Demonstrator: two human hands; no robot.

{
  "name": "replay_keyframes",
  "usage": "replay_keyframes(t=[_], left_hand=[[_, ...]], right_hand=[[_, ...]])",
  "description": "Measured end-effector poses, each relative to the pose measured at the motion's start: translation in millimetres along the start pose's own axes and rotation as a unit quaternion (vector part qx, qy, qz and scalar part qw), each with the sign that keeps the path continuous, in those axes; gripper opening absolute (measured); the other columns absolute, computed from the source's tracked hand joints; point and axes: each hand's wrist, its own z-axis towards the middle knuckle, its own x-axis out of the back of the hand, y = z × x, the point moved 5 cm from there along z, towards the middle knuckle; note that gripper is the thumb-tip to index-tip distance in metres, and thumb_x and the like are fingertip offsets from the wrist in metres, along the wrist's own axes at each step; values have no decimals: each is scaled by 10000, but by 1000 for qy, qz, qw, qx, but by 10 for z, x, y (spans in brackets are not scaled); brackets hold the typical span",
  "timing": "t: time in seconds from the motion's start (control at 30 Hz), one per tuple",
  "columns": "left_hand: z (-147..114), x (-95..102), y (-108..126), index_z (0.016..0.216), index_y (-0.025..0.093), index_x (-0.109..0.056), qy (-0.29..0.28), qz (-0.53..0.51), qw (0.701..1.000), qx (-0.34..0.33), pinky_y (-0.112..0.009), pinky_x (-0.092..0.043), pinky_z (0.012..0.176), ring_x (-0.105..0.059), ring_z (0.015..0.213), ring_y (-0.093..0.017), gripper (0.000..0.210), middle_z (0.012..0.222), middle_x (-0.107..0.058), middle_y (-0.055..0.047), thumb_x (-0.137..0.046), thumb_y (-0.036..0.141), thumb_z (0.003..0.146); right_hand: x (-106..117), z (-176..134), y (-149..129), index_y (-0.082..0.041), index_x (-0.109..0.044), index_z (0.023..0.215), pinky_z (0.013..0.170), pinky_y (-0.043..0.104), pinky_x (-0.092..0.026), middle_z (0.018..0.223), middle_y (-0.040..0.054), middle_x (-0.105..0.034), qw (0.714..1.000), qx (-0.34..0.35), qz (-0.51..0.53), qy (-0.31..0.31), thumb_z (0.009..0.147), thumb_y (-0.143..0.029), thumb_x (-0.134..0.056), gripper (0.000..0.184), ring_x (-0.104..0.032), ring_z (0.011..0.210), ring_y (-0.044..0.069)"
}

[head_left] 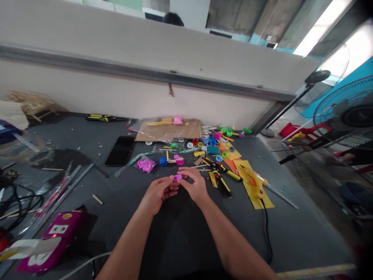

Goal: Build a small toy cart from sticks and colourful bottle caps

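The grey desk [122,225] spread around the left hand [160,191] and the right hand [196,186], which were close together, fingers curled; right of them lay a yellow glue gun [255,183], with black-and-yellow pliers [217,167] nearer, ahead and right; a clear bag of pink pieces [146,165] sat ahead and left, loose coloured caps [219,158] ahead and right; smallest, the purple piece [178,177] was pinched between both hands' fingertips, and a lax or uneven pinch could have let it slip and lose itself among those caps
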Motion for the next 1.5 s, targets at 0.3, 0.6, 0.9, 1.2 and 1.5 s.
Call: replay_keyframes(t=[0.3,0.6,0.9,1.2,1.5], left_hand=[[33,22,43,791,123,-665,27,33,998,-52,-235,-522,620,-616,612,-116,287,687,-668,-45,-703,383,678],[41,19,31,729,118,-664,43,36,997,-57,-241,-524,619,-602,600,-114,273,644,-645,-35,-716,376,657],[8,9,58,717,121,-677,38,51,996,-67,-238,-514,634,-586,597,-105,301,651,-645,-27,-727,405,632],[7,17,68,767,120,-686,44,62,994,-81,-244,-512,659,-599,653,-118,304,694,-656,-37,-714,401,655],[37,40,90,802,141,-698,50,102,989,-98,-248,-510,666,-606,702,-138,308,736,-672,-39,-752,369,602]], right_hand=[[-4,5,-8,-268,-683,899,753,321,-478,1026,30,-659,1000,9,-28,2,726,-256,-689,173,-568,975,201],[-11,-1,-57,-270,-679,912,866,361,-432,1040,24,-661,998,27,-63,-8,738,-255,-673,174,-578,982,192],[-35,-15,-67,-263,-655,966,770,327,-472,1052,36,-649,999,17,-31,-16,713,-276,-697,257,-559,998,202],[-55,-22,58,-225,-666,898,709,289,-486,941,38,-661,999,-38,0,0,736,-281,-654,172,-593,876,185],[-89,-19,228,-184,-648,781,623,269,-496,724,24,-664,985,-145,88,11,735,-321,-628,146,-600,647,156]])
